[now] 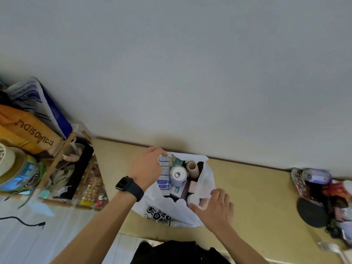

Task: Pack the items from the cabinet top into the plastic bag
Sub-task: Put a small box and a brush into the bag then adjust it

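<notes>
Left hand grip: left hand, a dark watch on its wrist, has its fingers curled over the top end of a white-and-blue printed box. The box stands on end just inside the bag's left rim. Can't tell if the same fingers also catch the rim.
Right hand grip: right hand lies on the near-right rim of the plastic bag. Its fingers bend over the white film and clamp it, thumb spread leftward, holding the mouth wide.
Bag: white with black print, sitting on the tan cabinet top against the wall, mouth up.
Already inside: lilac can with a white lid, touching the box. A pink tube stands just behind it, a teal carton sits at the back, and flat packs lie underneath.
Still out: a pile of packets and a black round pad, well apart from the bag at the right end of the cabinet top.
Off task: cluttered wooden shelf at left.
Step in hand (judged): seating the box in the bag, roughly midway through the job.
Next move calls for: letting the box go once it settles beside the can. The right hand then has to give up the rim and reach far right for the pile, and the slack film may fold shut.
</notes>
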{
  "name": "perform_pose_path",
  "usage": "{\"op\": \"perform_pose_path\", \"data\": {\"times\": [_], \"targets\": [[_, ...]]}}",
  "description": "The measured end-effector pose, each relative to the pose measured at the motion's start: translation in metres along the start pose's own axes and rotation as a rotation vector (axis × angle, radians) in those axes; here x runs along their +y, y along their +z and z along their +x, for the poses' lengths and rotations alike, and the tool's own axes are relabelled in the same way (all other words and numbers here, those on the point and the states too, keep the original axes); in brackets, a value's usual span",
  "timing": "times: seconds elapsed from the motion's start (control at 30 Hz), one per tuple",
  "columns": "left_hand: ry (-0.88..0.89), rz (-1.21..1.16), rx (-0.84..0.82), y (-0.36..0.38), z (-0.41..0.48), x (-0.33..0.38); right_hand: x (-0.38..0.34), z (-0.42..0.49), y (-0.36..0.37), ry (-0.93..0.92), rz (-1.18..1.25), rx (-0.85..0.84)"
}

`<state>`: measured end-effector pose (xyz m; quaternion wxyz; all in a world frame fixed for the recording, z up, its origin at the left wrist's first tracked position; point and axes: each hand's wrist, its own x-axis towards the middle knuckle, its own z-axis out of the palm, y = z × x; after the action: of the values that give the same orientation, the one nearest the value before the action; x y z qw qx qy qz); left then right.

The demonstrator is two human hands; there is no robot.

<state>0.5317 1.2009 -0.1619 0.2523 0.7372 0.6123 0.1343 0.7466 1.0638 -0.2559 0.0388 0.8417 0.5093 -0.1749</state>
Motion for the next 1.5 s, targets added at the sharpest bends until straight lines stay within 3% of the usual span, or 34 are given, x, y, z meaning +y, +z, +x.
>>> {"op": "perform_pose_path", "data": {"times": [0.17, 0.27, 0.43, 0.53, 0.63, 0.73, 0.9, 1.0, 1.1, 1.23, 1.4, 1.5], "targets": [[-0.034, 0.026, -0.002, 0.008, -0.009, 0.002, 0.021, -0.001, 0.024, -0.151, -0.068, -0.182], [-0.063, 0.035, -0.062, 0.01, -0.011, 0.001, 0.036, 0.005, 0.032, -0.268, -0.011, -0.118], [-0.067, -0.043, -0.025, 0.003, -0.005, -0.001, 0.052, 0.023, -0.033, 0.389, 1.032, 0.157], [-0.022, -0.106, 0.061, -0.012, 0.001, 0.0, 0.054, 0.036, -0.088, 0.369, 1.388, 0.258], [-0.013, -0.187, 0.257, -0.039, 0.013, 0.003, 0.037, 0.047, -0.132, 0.255, 1.587, 0.19], [-0.019, -0.15, 0.323, -0.054, 0.025, 0.007, 0.017, 0.055, -0.143, 0.127, 1.437, 0.148], [-0.008, 0.059, -0.016, -0.035, 0.027, 0.009, 0.012, 0.052, -0.133, 0.16, 1.098, 0.153], [0.016, 0.091, -0.042, -0.03, 0.024, 0.011, 0.023, 0.037, -0.127, 0.122, 0.96, 0.114], [-0.001, -0.019, 0.077, -0.045, 0.03, 0.018, 0.035, 0.031, -0.132, 0.133, 0.99, 0.093], [0.058, -0.059, 0.303, -0.079, 0.064, 0.045, 0.026, 0.067, -0.183, 0.173, 1.161, 0.209], [0.16, -0.277, 0.505, -0.122, 0.091, 0.092, -0.018, 0.08, -0.237, -0.041, 1.491, 0.305], [0.174, -0.318, 0.563, -0.132, 0.078, 0.093, -0.024, 0.07, -0.245, -0.129, 1.503, 0.359]]}}
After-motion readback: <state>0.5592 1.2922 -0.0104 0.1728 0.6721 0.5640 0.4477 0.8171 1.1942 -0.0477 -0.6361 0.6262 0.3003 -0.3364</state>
